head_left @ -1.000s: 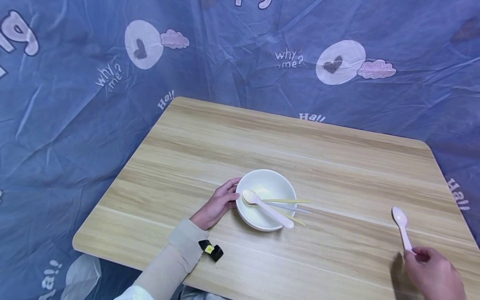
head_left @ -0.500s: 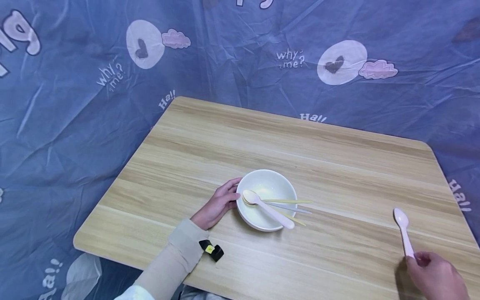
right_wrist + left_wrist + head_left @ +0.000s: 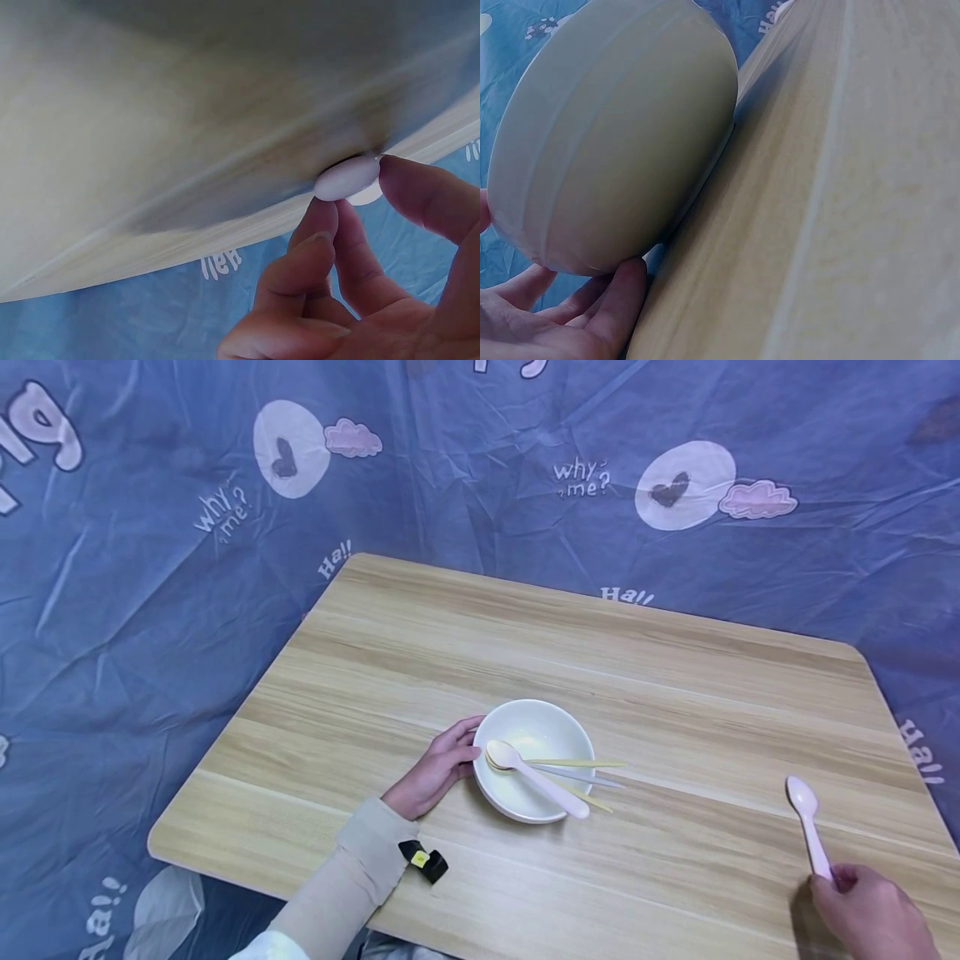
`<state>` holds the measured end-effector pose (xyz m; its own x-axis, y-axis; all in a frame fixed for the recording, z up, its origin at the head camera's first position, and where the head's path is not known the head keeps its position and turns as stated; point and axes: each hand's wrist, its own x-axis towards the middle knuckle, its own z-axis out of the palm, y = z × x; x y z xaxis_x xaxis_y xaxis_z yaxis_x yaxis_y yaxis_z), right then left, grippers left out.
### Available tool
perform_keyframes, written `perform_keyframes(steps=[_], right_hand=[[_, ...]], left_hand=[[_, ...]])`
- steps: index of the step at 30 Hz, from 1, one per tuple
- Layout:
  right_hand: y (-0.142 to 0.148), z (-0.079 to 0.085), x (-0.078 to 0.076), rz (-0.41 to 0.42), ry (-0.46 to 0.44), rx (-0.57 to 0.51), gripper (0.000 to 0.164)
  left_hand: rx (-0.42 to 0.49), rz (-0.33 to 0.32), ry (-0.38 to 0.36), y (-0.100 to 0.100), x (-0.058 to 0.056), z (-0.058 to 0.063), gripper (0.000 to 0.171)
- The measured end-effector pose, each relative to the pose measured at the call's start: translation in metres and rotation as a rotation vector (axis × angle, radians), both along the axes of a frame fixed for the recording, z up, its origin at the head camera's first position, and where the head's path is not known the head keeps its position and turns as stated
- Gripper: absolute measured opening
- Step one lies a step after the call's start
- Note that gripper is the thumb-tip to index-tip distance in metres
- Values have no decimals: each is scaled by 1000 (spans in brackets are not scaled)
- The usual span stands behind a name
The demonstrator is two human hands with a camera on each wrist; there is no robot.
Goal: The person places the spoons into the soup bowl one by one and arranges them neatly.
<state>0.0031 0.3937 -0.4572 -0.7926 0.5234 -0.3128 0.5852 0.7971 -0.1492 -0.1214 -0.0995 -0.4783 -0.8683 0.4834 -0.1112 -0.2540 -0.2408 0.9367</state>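
Observation:
A white bowl [image 3: 532, 718] stands on the wooden table, and my left hand [image 3: 437, 768] grips its left side with the thumb at the rim. Fingers [image 3: 619, 307] lie against the lower wall in the left wrist view. Inside the bowl, a pale spoon [image 3: 547, 787] lies across thin yellow and grey handles [image 3: 592, 763] that stick out over the right rim. Far to the right, my right hand [image 3: 873, 910] pinches a pale pink spoon [image 3: 812, 835] by its handle end, its head pointing away from me. The right wrist view shows the handle end [image 3: 349, 178] between thumb and fingers.
The light wooden table [image 3: 480, 643] has rounded corners. Blue printed cloth [image 3: 480, 468] hangs behind it and along its left side. A black strap piece with a yellow label [image 3: 422, 860] sits by the left sleeve, near the front edge.
The right hand and its spoon have shifted very slightly right and toward me. My left hand stays on the bowl, which has not moved.

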Motion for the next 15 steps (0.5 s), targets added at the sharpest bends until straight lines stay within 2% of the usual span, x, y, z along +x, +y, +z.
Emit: perform_keyframes(steps=[6, 15], right_hand=[[3, 4, 1, 54, 5, -36, 39], [3, 5, 1, 65, -14, -39, 39]], left_hand=[[-1, -3, 3, -1, 1, 1, 58], [2, -7, 3, -2, 1, 1, 58]])
